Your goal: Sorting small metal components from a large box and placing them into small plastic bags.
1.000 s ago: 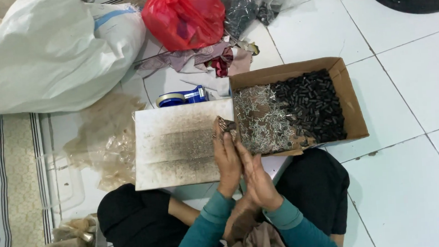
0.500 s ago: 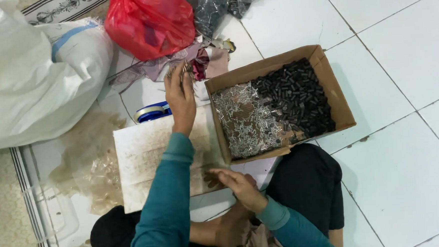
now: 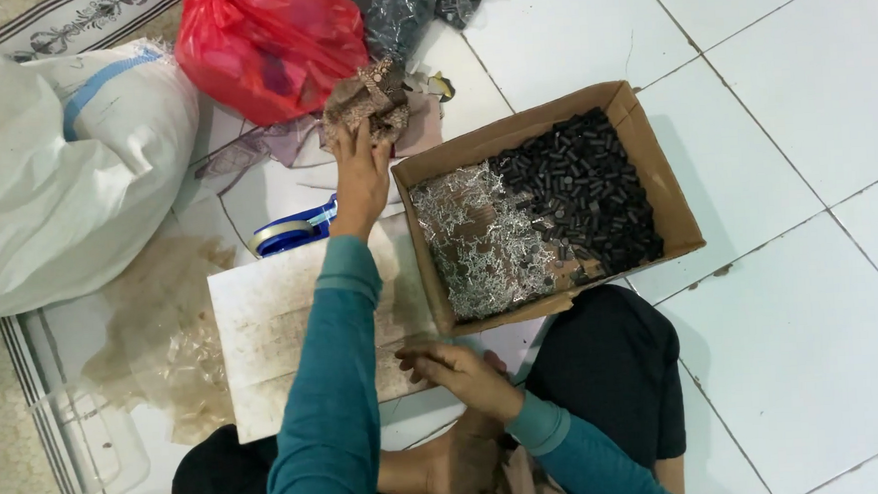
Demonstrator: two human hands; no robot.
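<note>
My left hand (image 3: 360, 171) reaches far forward and grips a crumpled brown patterned cloth (image 3: 371, 98) lying just below a red plastic bag (image 3: 268, 45). Near my lap, my right hand (image 3: 456, 371) rests at the lower right corner of a stained white board (image 3: 263, 326), fingers bent and close together; whether it holds anything is unclear. A cardboard box (image 3: 668, 180) lies to the right of the board, holding small black cylinders (image 3: 581, 194) and silvery lace-like pieces (image 3: 479, 250).
A blue tape dispenser (image 3: 293, 232) lies beside my left wrist. A big white sack (image 3: 55, 177) fills the left side. A dark plastic bag (image 3: 397, 14) is at the top, crumpled clear plastic (image 3: 158, 322) and a clear container (image 3: 99, 450) at lower left. White floor tiles (image 3: 813, 308) spread right.
My hands were together at the box's near corner. The left arm then stretched forward and has now taken hold of the brown cloth. The right hand stayed low by the board.
</note>
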